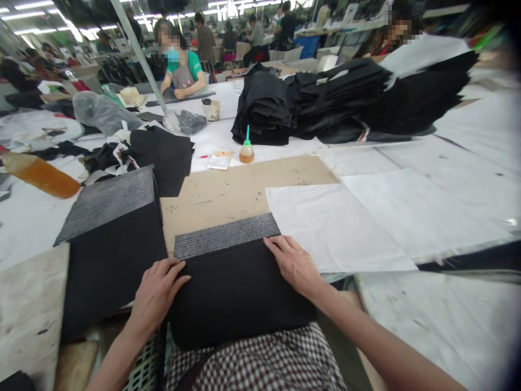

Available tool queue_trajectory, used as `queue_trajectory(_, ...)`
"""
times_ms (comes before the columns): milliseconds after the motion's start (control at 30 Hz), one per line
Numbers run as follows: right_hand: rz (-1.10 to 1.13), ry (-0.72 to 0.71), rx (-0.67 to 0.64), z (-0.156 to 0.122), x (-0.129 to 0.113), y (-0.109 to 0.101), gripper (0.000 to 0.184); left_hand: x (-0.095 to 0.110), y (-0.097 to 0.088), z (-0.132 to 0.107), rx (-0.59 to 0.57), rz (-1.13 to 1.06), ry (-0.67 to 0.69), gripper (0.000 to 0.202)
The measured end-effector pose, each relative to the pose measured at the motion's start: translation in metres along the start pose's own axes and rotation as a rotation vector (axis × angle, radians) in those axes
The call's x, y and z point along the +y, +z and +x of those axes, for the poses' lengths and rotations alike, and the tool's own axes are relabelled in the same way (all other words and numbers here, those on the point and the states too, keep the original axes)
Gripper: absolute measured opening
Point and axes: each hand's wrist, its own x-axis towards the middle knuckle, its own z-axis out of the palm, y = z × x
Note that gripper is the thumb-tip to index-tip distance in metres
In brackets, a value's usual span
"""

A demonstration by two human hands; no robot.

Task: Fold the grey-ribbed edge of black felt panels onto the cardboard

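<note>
A black fabric panel (240, 293) with a ribbed grey strip (228, 236) along its far side lies in front of me, its near part reaching over the table edge to my lap. My left hand (160, 285) rests at the panel's left edge, fingertips on the cloth and thumb apart. On the right end of the seam between black and grey, my right hand (295, 263) lies with its fingers stretched out. Left of it is a stack of similar black panels (114, 260) with a grey ribbed top (112, 201). The undersides of both hands are hidden.
Brown board (220, 190) and white sheets (329, 222) cover the table. Farther back stand a small oil bottle (246, 153), a white packet (220, 161) and heaped black cloth (317, 103). An amber bottle (44, 175) lies left. A masked person (183, 76) works across the table.
</note>
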Motion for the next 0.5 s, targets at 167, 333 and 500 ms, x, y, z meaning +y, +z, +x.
queue_trajectory(167, 0.037, -0.015, 0.038, -0.002, 0.014, -0.005, 0.033, 0.007, -0.011, 0.005, -0.036, -0.209, -0.094, 0.014)
queue_trajectory(333, 0.232, -0.051, 0.027, 0.007, 0.017, -0.017, 0.043, 0.018, -0.033, -0.003, -0.056, -0.58, -0.185, 0.009)
queue_trajectory(500, 0.781, 0.186, -0.041, 0.008, 0.025, -0.023, 0.073, 0.017, -0.041, 0.001, 0.14, -0.85, -0.359, 0.019)
